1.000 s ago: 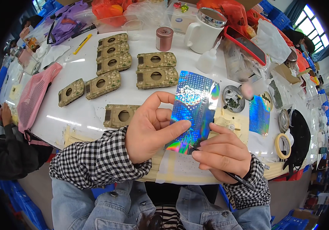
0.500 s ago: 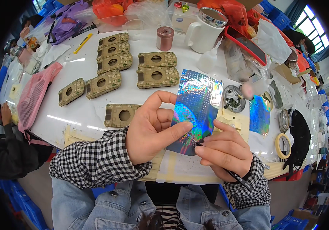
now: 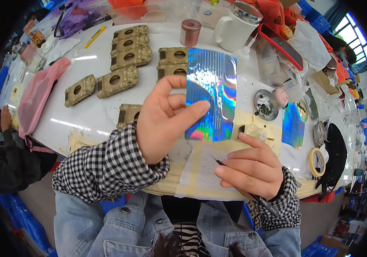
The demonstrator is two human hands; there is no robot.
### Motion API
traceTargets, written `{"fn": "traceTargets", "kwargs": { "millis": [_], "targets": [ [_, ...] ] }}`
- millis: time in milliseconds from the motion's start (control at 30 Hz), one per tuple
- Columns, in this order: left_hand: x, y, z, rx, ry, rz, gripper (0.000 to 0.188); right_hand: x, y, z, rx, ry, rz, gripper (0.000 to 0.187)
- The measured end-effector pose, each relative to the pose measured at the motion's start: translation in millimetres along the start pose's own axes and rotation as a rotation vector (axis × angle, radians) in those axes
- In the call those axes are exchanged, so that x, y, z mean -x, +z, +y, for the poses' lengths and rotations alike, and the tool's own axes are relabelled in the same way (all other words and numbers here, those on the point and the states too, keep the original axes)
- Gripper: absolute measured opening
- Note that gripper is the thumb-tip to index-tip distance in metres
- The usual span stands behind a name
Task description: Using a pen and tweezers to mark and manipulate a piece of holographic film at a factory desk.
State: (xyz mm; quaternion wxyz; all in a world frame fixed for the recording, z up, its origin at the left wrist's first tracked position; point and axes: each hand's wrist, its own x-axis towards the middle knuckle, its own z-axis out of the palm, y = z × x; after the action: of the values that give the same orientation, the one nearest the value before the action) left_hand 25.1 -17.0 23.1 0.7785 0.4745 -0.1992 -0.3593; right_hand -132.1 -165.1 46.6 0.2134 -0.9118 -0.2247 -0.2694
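Between thumb and fingers, my left hand (image 3: pixel 166 113) pinches a shiny blue holographic sheet (image 3: pixel 211 85) by its left edge, held up over the table. My right hand (image 3: pixel 252 169) closes around black tweezers (image 3: pixel 262 204), whose thin tip points up and left, below the sheet and apart from it. Beneath lies a white paper (image 3: pixel 205 171) dotted with tiny dark specks. Camouflage-painted model tank hulls (image 3: pixel 117 81) with round openings stand in the left and middle of the table. One hull (image 3: pixel 127 115) is partly covered by my left hand.
A round metal dish (image 3: pixel 265 105) of small green parts sits right of the sheet. Further right are another holographic sheet (image 3: pixel 293 128) and a tape roll (image 3: pixel 316 162). A white mug (image 3: pixel 234 32), a pink canister (image 3: pixel 190 33) and a red-cased phone (image 3: pixel 281 47) stand behind. A pink mesh bag (image 3: pixel 42 100) lies left.
My left hand has lifted the holographic sheet up and away from the tweezers, tilting it so its reflections shift. My right hand stays nearly in place. The view has shifted slightly.
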Motion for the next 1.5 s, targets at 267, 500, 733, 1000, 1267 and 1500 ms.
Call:
{"fn": "traceTargets", "kwargs": {
  "millis": [267, 500, 733, 1000, 1267, 1500],
  "targets": [
    [-8.5, -7.0, -1.8, 0.048, 0.107, 0.005, 0.037, 17.4, 22.3, -3.2, 0.004, -0.079, -0.229, 0.026],
    [-10.7, -9.3, -6.1, 0.032, 0.159, -0.011, 0.037, 18.2, 28.4, -3.9, 0.004, -0.046, -0.275, 0.025],
    [-9.9, -8.8, 1.1, 0.073, 0.110, -0.050, 0.037, 20.9, 28.5, 0.6, -0.061, 0.041, -0.291, 0.025],
    [-9.2, -9.9, 1.0, 0.068, 0.111, -0.047, 0.036, 17.8, 29.0, -0.9, 0.027, -0.062, -0.344, 0.031],
    [-14.2, -7.1, 0.7, 0.063, 0.109, -0.053, 0.036, 19.2, 30.4, -3.5, -0.023, -0.008, -0.374, 0.023],
    [-15.4, -7.1, -0.1, 0.057, 0.107, -0.054, 0.036, 16.7, 22.0, 1.5, -0.207, 0.115, -0.264, 0.024]
  ]
}}
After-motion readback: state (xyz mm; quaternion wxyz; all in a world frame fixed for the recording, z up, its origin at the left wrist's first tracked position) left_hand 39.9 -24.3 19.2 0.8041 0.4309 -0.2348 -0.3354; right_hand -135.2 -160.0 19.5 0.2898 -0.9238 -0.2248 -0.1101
